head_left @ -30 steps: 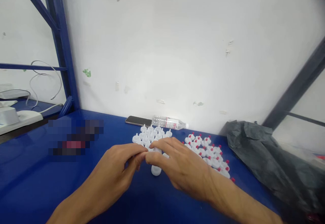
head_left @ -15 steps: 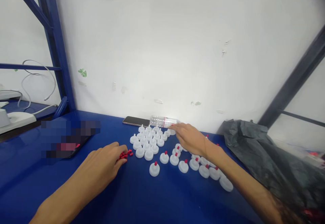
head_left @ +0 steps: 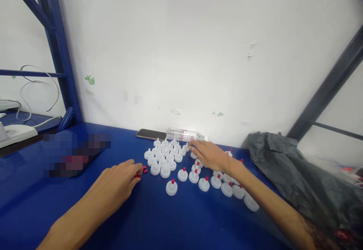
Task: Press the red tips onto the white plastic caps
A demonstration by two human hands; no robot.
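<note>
My left hand rests on the table with fingers and thumb curled around a small pile of red tips, partly hidden by the fingers. My right hand reaches to the back of the white nozzle caps, its fingers closed about the top of one white cap; the fingers cover its spout. Left of that hand, a cluster of white nozzle caps stands with bare spouts. In front of and below my right forearm, several white caps with red tips stand upright; one capped piece sits nearest me.
A phone and a clear plastic bottle lie along the wall. A dark plastic bag is heaped at the right. A dark, blurred-out object lies at the left. Blue frame posts rise at the left.
My right hand has lowered slightly onto a white cap at the back; the red tip seen at its fingertips is now hidden. My left hand has closed a little over the red tips.
</note>
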